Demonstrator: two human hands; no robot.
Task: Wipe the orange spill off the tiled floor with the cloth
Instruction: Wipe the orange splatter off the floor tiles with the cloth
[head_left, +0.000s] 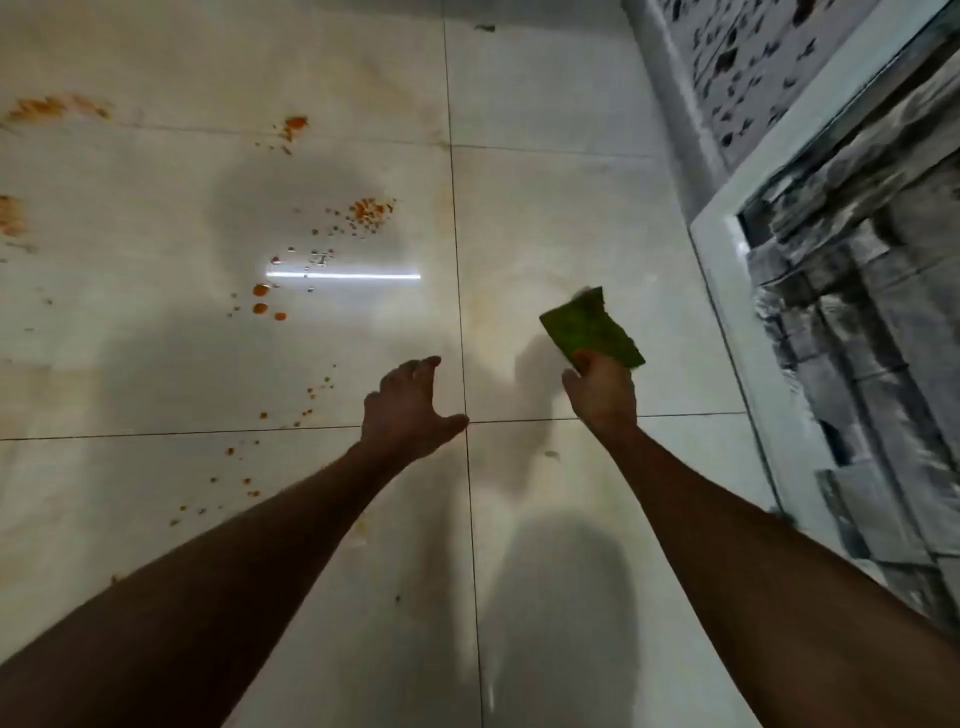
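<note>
Green cloth, scattered orange spill

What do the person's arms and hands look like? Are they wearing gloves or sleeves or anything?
No gloves and no sleeves. Both forearms are bare all the way to the bottom edge of the picture. The left hand and the right hand are bare too. I can't see a watch, a bracelet or a ring on either one, though the picture is a bit blurry, so something small could be missed.

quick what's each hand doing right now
Left hand: open, fingers spread, holding nothing.
Right hand: grips the green cloth.
</note>
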